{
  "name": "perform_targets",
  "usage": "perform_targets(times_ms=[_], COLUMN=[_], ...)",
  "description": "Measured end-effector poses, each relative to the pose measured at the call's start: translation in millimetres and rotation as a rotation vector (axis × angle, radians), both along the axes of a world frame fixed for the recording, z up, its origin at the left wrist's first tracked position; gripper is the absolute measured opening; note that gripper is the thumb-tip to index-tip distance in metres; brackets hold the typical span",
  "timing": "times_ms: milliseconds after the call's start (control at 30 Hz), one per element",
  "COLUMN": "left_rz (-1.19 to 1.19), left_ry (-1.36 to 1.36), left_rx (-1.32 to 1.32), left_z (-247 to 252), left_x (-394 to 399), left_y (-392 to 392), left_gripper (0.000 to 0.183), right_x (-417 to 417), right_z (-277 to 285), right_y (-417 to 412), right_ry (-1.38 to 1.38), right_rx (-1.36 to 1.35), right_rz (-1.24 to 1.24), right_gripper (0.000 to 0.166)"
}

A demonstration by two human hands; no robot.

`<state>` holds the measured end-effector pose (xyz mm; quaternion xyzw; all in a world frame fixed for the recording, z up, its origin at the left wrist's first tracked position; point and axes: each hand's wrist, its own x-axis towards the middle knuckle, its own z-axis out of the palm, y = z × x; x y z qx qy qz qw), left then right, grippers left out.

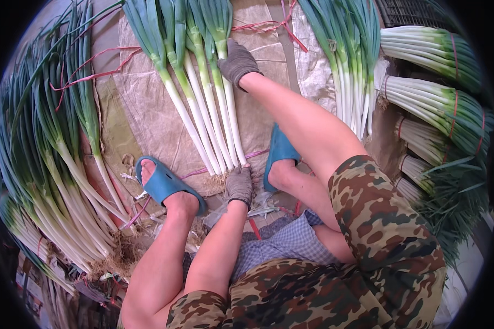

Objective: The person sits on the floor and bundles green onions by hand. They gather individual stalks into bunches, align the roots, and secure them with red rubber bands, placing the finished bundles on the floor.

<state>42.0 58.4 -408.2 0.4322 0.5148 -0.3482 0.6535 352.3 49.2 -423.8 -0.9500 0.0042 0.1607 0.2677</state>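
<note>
Several long green onions [199, 98] lie side by side on a tan woven sheet, white shanks toward me and leaves pointing away. My right hand [239, 63], in a grey fingerless-looking glove, grips the rightmost stalk where white turns to green. At the root end of that stalk is my left hand [238, 185], also gloved, with its fingers curled against the base. Part of the roots is hidden behind the left hand. The stalks' ends are roughly level, and thin roots [217, 178] show on some.
A big pile of untied green onions [57, 181] lies at left. Another loose group [350, 82] rests at upper right, beside tied bundles [424, 98]. Red plastic ties [94, 74] and pink string [257, 153] cross the floor. My feet in blue slippers [164, 181] flank the sheet [267, 111].
</note>
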Motion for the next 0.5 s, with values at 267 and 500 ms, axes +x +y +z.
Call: perform_targets(times_ms=[267, 500], left_rz=[0.049, -0.481], left_ry=[0.052, -0.089], left_rx=[-0.128, -0.068], left_z=[-23, -28], left_x=[-8, -6], left_y=[-1, 24], left_gripper=[0.021, 0.036], right_x=[-15, -135], right_z=[13, 27], right_y=[-6, -41], right_ry=[0.108, 0.296], right_rx=[0.002, -0.11], right_rz=[0.108, 0.145], right_gripper=[0.046, 0.049])
